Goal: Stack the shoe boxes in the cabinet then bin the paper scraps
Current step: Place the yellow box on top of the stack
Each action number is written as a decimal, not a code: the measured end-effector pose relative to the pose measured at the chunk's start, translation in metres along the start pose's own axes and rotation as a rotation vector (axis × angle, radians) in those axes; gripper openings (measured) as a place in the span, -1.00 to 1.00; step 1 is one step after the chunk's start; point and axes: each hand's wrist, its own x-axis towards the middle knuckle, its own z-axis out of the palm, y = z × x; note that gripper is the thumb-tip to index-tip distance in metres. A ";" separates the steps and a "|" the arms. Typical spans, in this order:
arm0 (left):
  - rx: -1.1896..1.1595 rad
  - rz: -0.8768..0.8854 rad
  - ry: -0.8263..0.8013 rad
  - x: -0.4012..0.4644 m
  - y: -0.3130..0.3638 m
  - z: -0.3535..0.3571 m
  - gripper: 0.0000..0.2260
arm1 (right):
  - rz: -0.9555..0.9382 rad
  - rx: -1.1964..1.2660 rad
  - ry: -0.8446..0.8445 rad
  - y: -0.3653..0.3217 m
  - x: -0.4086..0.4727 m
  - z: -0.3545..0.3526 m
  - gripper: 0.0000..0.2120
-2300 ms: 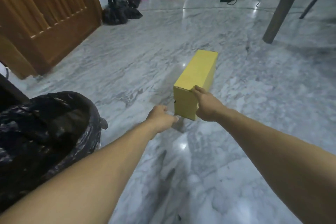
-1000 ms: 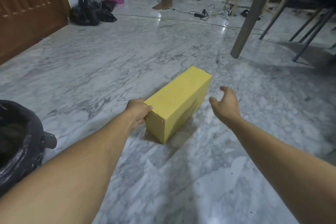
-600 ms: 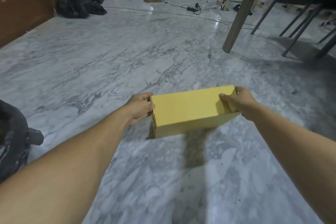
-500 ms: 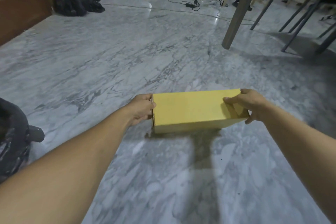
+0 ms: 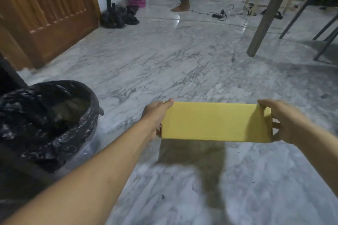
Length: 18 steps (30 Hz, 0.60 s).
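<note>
Lifted since 0.5 s ago: yellow shoe box (image 5: 215,121) now off marble floor (image 5: 164,64), held crosswise. Left hand (image 5: 155,115) & right hand (image 5: 285,120) clamp opposite ends, fingers wrapped, prob. to carry it level.

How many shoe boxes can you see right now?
1: the yellow box, held off the floor between the left hand and right hand. Others may lie outside the view.

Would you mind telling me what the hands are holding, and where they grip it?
The yellow box, by its two short ends: left hand on one, right hand on the other.
</note>
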 end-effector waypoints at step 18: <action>0.027 0.237 0.009 -0.328 0.068 -0.102 -0.86 | -0.219 0.076 -0.574 -0.041 -0.249 -0.098 -0.69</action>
